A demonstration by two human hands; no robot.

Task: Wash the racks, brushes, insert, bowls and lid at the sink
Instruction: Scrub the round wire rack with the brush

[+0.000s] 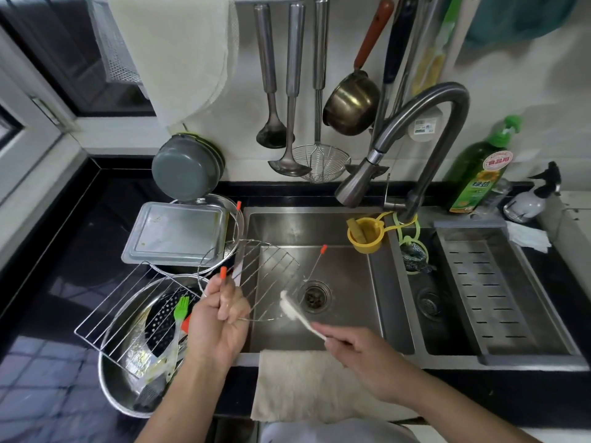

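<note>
My left hand (pixel 220 318) grips a round wire rack (pixel 268 276) with orange-tipped legs, tilted over the left sink basin (pixel 348 302). My right hand (pixel 358 353) holds a white cleaning brush (pixel 295 311) whose bristle head touches the rack's lower edge near the drain. A rectangular wire rack (pixel 128 314) leans over a steel bowl (pixel 118 378) on the counter; in that bowl lie a perforated insert (pixel 163 321), a green silicone brush (pixel 180 310) and a dark brush (pixel 148 398). A rectangular steel lid (pixel 179 233) rests on another bowl behind.
The faucet (pixel 355 183) arches over the basin with no water visible. A yellow cup (pixel 366 235) hangs at the divider. The right basin holds a drain tray (pixel 479 282). Dish soap (pixel 479 174) and a spray bottle (pixel 534 196) stand behind. A towel (pixel 303 385) drapes over the sink's front edge.
</note>
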